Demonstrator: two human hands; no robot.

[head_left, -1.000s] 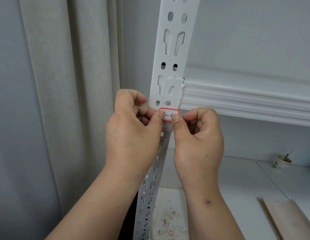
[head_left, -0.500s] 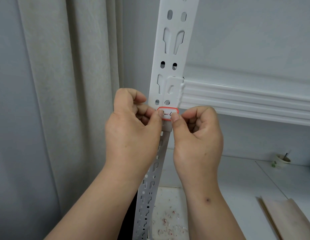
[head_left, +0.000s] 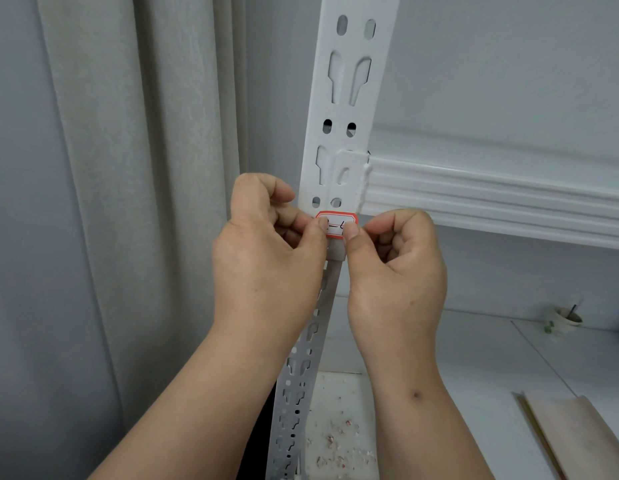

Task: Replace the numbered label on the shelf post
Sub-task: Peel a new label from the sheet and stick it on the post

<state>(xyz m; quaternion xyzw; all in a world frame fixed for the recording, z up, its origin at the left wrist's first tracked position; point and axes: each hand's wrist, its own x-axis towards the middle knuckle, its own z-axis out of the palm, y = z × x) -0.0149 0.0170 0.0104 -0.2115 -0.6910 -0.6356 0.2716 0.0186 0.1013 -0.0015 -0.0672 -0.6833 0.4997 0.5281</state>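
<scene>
A white slotted shelf post (head_left: pixel 349 81) runs up the middle of the head view. A small white label with a red border and handwritten marks (head_left: pixel 336 221) lies across the post just below the beam joint. My left hand (head_left: pixel 266 268) holds the label's left end, with its thumb on the label's face and its fingers curled beside the post. My right hand (head_left: pixel 398 278) holds the right end the same way. The thumbs cover part of the writing.
A white ribbed shelf beam (head_left: pixel 491 199) runs right from the post. A beige curtain (head_left: pixel 128 202) hangs to the left. On the lower shelf board (head_left: pixel 474 358) lie red and white paper scraps (head_left: pixel 339 441), a small cup (head_left: pixel 566 320) and beige flat strips (head_left: pixel 578 438).
</scene>
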